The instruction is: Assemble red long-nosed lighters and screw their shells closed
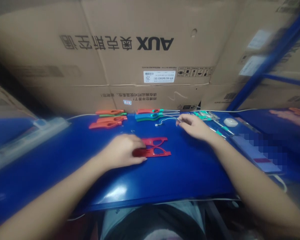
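My left hand (pixel 123 150) rests on the blue table (pixel 180 173), fingers closed over the near end of two red plastic handle halves (pixel 156 147) lying side by side. My right hand (pixel 193 126) reaches farther back, fingertips pinched on a thin metal wire part (pixel 165 121) beside a pile of such parts. Behind them lie blue, green and red handle pieces (pixel 150 115).
More orange-red and green handle pieces (pixel 108 119) lie at the back left. Teal-tipped metal rods (pixel 210 117) and a white round object (pixel 230 122) sit at the right. Large cardboard boxes (pixel 140 50) wall the back; a blue rack post (pixel 265 63) stands at the right.
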The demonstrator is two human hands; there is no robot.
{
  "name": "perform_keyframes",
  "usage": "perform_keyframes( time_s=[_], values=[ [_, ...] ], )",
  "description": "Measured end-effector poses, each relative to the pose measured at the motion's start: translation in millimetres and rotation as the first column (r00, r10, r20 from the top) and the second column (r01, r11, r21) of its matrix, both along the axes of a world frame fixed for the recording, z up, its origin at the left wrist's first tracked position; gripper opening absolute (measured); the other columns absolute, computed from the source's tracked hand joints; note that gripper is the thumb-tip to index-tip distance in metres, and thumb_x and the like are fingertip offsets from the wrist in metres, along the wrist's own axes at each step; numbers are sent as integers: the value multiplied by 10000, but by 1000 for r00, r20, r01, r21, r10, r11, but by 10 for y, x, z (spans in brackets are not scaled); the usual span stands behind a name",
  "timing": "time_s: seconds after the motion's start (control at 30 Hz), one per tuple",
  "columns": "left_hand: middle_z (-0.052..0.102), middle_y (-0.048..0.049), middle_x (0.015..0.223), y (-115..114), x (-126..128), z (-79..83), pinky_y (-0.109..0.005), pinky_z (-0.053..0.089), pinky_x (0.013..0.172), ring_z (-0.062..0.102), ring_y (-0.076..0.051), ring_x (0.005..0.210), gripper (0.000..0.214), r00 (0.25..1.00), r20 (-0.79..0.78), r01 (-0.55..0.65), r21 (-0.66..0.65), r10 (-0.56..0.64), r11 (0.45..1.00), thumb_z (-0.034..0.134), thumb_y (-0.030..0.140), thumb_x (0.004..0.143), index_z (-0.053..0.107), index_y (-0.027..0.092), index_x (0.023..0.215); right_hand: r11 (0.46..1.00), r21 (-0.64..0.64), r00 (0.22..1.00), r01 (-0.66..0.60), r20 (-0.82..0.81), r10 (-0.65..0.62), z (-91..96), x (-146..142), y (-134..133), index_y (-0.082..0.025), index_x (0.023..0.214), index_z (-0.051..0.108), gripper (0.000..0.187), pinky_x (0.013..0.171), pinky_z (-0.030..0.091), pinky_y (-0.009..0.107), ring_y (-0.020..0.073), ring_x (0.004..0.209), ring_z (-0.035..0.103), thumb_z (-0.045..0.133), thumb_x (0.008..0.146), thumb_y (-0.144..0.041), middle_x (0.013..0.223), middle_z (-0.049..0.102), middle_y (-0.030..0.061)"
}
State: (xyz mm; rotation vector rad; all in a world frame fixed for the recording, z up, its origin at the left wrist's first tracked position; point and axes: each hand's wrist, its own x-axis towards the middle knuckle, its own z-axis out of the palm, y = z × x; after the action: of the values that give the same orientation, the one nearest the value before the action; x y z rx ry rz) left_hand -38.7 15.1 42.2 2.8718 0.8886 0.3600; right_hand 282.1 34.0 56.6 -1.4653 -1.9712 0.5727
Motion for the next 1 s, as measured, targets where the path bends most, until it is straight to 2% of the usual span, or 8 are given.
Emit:
perform_keyframes(
  time_s=[0.1,0.2,0.33,0.4,0.5,0.67,0.73,1.0],
  values=[
    [745,-70,1190,-19,51,-62,-376,554,902,699,-263,1068,479,972,190,-126,-66,137,990,660,567,888,711,245,1239,983,88,987,-161,28,159,-11,-138,-128,-216,1076,640,208,868,532,382,230,976,646,505,953,-315,1076,714,74],
    [745,-90,1200,-29,98,-135,-393,561,951,710,-257,1053,507,885,380,-219,-172,270,960,676,567,880,708,203,1231,953,119,961,-278,49,274,-12,-236,-237,-247,1267,599,306,947,528,418,237,1093,639,452,1014,-335,1247,683,79],
    [781,-84,1065,-32,133,-163,-366,604,834,736,-222,886,458,808,478,-172,-370,346,913,693,488,880,714,177,1216,920,140,930,-367,61,362,-24,-285,-297,-252,1298,571,306,934,529,394,226,1103,641,437,1026,-294,1267,667,74],
    [786,-87,1051,-31,147,-153,-369,608,829,737,-226,895,430,789,486,-114,-486,376,867,697,468,876,730,173,1187,907,140,918,-396,73,389,-32,-283,-299,-243,1265,570,276,888,531,367,211,1045,648,442,1023,-275,1227,673,76],
    [791,-92,1021,-26,170,-133,-379,606,848,739,-220,887,411,769,476,14,-680,427,733,694,480,879,745,170,1143,901,135,911,-413,82,405,-48,-265,-289,-227,1214,566,231,801,521,327,181,907,638,457,1012,-258,1129,677,70],
    [793,-109,899,-40,202,-102,-309,593,689,703,-156,688,388,714,389,150,-898,583,414,737,514,838,758,134,914,902,115,909,-416,75,410,-67,-241,-283,-224,1195,541,205,783,508,324,178,873,618,473,1006,-262,1049,661,57],
    [789,-99,866,-48,204,-97,-267,564,642,673,-124,643,362,723,351,155,-922,595,355,762,491,828,760,134,885,895,123,903,-430,80,423,-65,-241,-287,-224,1185,537,194,778,504,317,172,866,614,475,1004,-255,1035,652,51],
    [773,-57,803,-32,193,-108,-219,509,587,635,-98,618,300,727,329,122,-926,603,357,824,400,779,777,151,941,878,89,882,-471,77,465,-55,-262,-315,-222,1146,509,171,712,485,288,143,789,565,524,978,-244,969,603,29]
  ],
)
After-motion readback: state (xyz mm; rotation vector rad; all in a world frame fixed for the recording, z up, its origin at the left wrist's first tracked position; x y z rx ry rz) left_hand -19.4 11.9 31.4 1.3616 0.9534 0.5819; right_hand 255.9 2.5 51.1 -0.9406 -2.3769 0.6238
